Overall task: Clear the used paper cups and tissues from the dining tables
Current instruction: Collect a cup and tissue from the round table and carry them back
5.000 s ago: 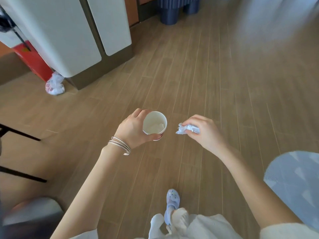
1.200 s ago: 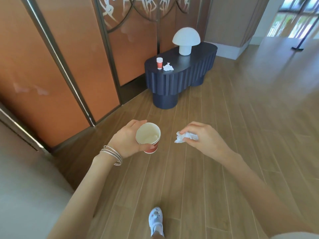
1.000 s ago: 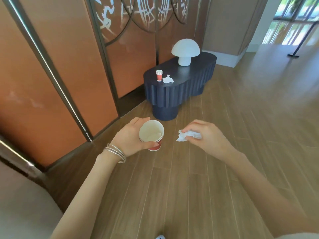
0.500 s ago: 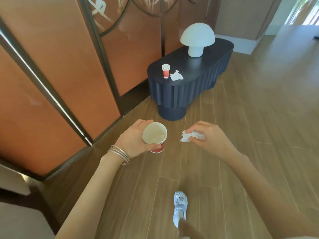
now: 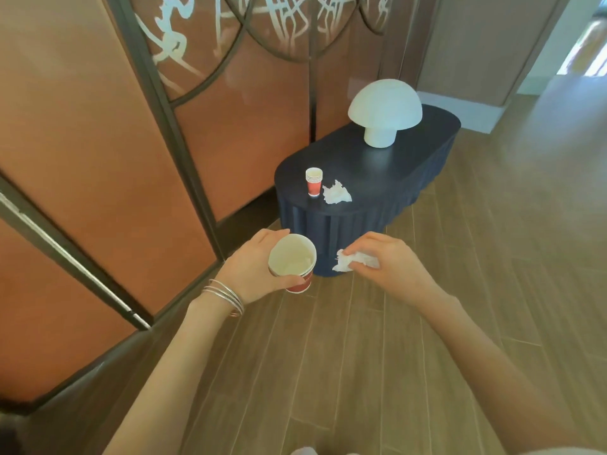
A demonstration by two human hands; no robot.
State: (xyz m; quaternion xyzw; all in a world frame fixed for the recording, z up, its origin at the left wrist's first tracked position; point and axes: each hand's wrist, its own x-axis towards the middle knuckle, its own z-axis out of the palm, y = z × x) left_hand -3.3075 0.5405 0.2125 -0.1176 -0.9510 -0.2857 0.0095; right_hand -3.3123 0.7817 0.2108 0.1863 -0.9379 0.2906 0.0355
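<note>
My left hand (image 5: 251,269) grips a red paper cup (image 5: 293,262) with a white inside, held upright over the floor. My right hand (image 5: 391,266) pinches a crumpled white tissue (image 5: 349,261) just right of that cup. Ahead stands a dark blue fluted table (image 5: 387,182). On its near left end stands a second red paper cup (image 5: 314,181), and a crumpled tissue (image 5: 335,193) lies right beside it.
A white mushroom-shaped lamp (image 5: 384,111) stands at the far end of the table. An orange panelled screen with dark frames (image 5: 138,152) runs along the left. Wooden plank floor (image 5: 492,257) stretches to the right and behind the table.
The view has come closer to the dark blue table, which now looms larger just beyond my hands. Both hands still hold the cup and the tissue as before.
</note>
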